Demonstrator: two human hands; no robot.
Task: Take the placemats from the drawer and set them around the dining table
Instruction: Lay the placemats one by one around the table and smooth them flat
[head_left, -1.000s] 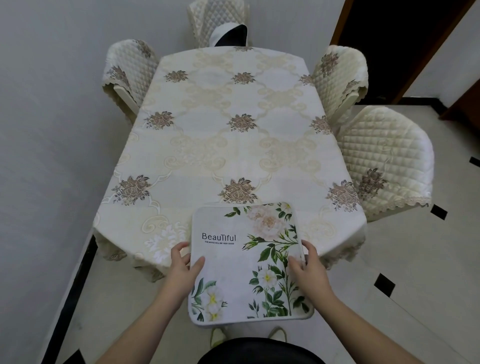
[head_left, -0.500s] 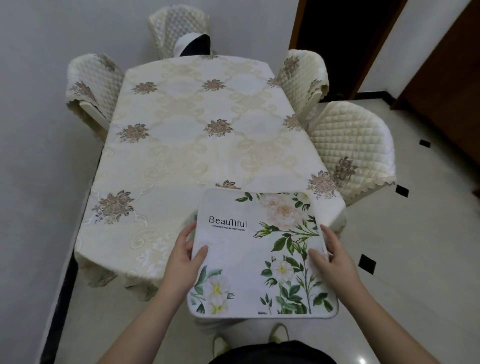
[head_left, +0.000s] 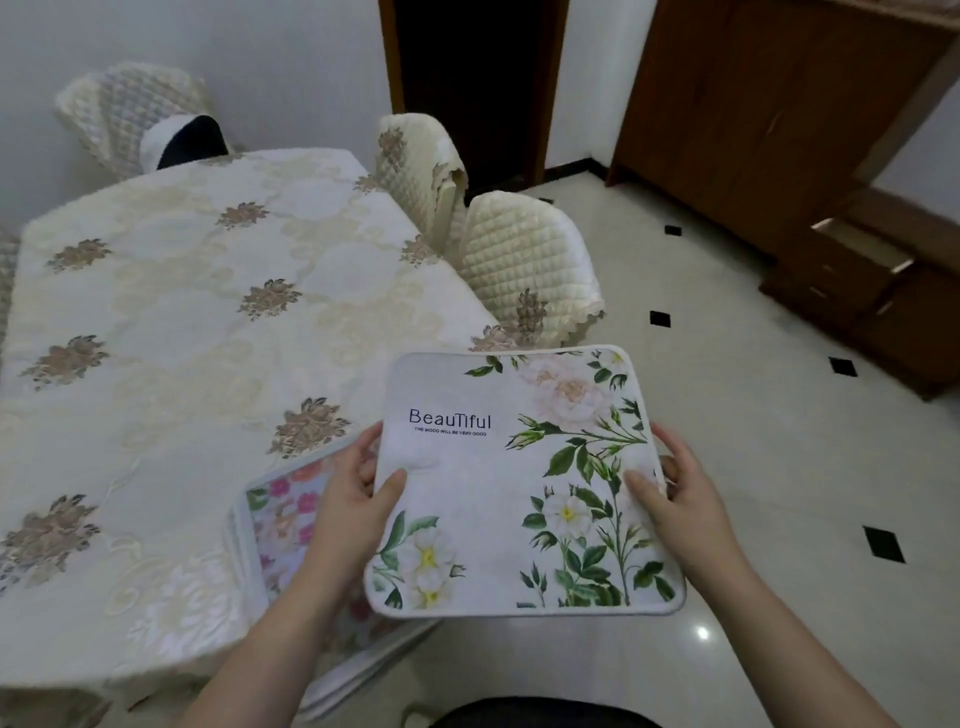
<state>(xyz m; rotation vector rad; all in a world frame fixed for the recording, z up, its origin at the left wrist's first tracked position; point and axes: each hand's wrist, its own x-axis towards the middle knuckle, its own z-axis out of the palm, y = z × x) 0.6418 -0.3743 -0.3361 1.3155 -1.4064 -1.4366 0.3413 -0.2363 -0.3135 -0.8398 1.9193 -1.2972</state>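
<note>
Both hands, left (head_left: 349, 512) and right (head_left: 685, 512), gripped a floral mat (head_left: 519, 483) by its sides, thumbs on top, held off the table (head_left: 208, 322) corner at 3 o'clock. More mats (head_left: 283, 525) overhung the edge at 6 o'clock and might slide off.

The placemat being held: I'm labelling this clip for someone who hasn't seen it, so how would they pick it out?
Start at the dining table under its cream cloth, then look off its near right corner. The held placemat is gripped by the left hand and right hand. It reads "Beautiful" with white flowers, unlike the pink-flowered stack.
</note>
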